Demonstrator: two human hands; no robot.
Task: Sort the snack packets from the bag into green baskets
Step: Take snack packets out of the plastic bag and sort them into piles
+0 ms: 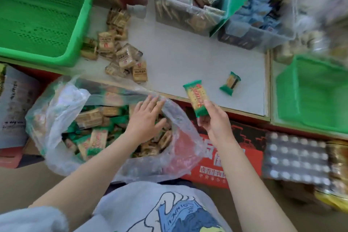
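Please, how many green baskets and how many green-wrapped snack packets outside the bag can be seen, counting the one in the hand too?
Green baskets: 2, one at the far left and one at the right.
Green-wrapped snack packets outside the bag: 2, one held in the right hand as the long packet, one small packet lying on the white table.
Total: 4

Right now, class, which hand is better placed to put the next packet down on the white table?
The right hand. It already grips a green packet at the table edge, near another packet. The left hand lies open over the bag, holding nothing.
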